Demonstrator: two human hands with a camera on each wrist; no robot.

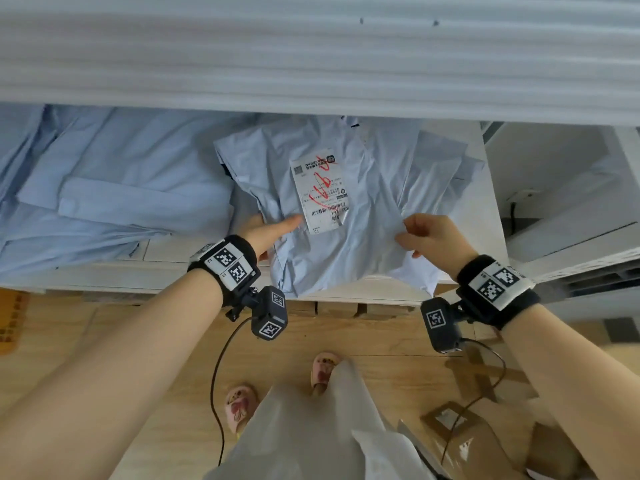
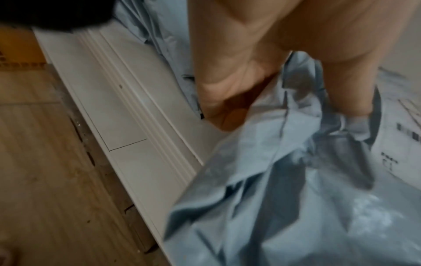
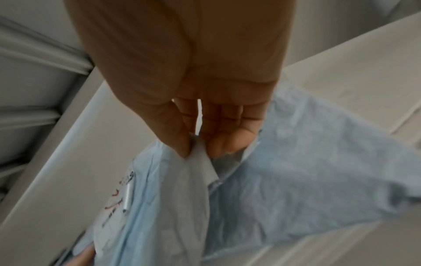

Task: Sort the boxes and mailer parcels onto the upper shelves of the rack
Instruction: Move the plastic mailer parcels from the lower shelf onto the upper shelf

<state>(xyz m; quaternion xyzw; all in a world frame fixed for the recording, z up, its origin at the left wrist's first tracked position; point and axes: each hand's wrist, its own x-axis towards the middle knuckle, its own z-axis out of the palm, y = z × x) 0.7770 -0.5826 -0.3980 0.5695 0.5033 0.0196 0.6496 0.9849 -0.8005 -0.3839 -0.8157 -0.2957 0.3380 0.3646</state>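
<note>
A light blue mailer parcel (image 1: 332,254) with a white label (image 1: 320,188) marked in red lies on the white rack shelf (image 1: 207,275), its near end hanging over the front edge. My left hand (image 1: 277,228) grips its left side, thumb on top and fingers underneath. My right hand (image 1: 415,233) pinches a fold at its right edge. In the left wrist view the left hand (image 2: 268,79) clasps the crumpled mailer (image 2: 284,198). In the right wrist view the right hand (image 3: 196,147) pinches the mailer (image 3: 296,171) between thumb and fingers.
More blue mailers (image 1: 121,188) lie on the shelf to the left, others (image 1: 436,161) behind at the right. The shelf above (image 1: 311,64) overhangs closely. On the wooden floor are cardboard boxes (image 1: 485,441) and a grey mailer (image 1: 304,431) by my feet.
</note>
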